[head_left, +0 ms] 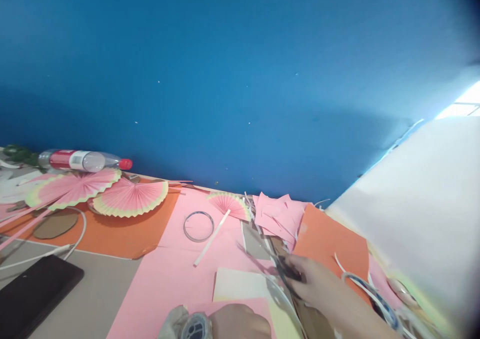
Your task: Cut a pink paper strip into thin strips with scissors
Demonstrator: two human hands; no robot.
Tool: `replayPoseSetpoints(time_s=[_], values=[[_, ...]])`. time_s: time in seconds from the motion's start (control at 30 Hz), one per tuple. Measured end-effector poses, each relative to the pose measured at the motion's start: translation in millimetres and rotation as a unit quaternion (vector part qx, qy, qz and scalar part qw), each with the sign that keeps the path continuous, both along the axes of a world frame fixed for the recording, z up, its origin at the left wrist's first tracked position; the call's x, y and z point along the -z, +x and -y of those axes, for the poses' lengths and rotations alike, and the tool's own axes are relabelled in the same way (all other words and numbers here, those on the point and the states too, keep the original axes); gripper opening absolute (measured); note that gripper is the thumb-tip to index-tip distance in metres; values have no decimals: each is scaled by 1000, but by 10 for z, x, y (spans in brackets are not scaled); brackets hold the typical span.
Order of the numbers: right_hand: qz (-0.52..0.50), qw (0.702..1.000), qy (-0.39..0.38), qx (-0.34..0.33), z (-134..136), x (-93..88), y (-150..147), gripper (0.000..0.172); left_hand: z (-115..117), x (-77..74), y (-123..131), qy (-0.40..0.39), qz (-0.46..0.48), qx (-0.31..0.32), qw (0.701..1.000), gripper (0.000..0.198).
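My right hand (pixel 307 281) is closed around the dark handles of a pair of scissors (pixel 282 269). The blades look spread apart and point up and left over the pink paper, blurred by motion. At the bottom edge lies my left hand (pixel 242 321), with a watch (pixel 196 326) on the wrist. Its fingers are cut off by the frame, so their grip is hidden. Right by it are a pink sheet (pixel 258 305) and a white and pale yellow paper piece (pixel 240 283). Beyond the scissors, a small pleated pink paper fan (pixel 230 204) rests beside a white strip (pixel 212 239).
Two larger pleated fans (pixel 131 199) and a plastic bottle (pixel 84 160) lie at left, above a dark phone (pixel 39 291). A tape ring (pixel 198 226) sits mid-table. Pink scraps (pixel 279 216), orange paper (pixel 333 244) and another tape roll (pixel 375 299) are at right. A blue wall (pixel 225 79) stands behind.
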State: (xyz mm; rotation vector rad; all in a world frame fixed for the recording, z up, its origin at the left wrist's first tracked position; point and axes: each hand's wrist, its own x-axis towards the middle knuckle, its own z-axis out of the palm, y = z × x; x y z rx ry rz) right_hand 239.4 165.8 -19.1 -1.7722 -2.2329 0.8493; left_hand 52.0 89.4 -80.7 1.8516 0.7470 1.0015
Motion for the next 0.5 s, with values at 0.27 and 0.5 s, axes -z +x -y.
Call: replayPoseSetpoints(time_s=[0.27,0.5], values=[[-108,994,-26,-16,23,40,-186,15,-63,-133,70,-5,26,-26,999,34],[-480,876,-29,35,-152,-297,-775,26,373,59,-578,-83,91,-157,980,46]])
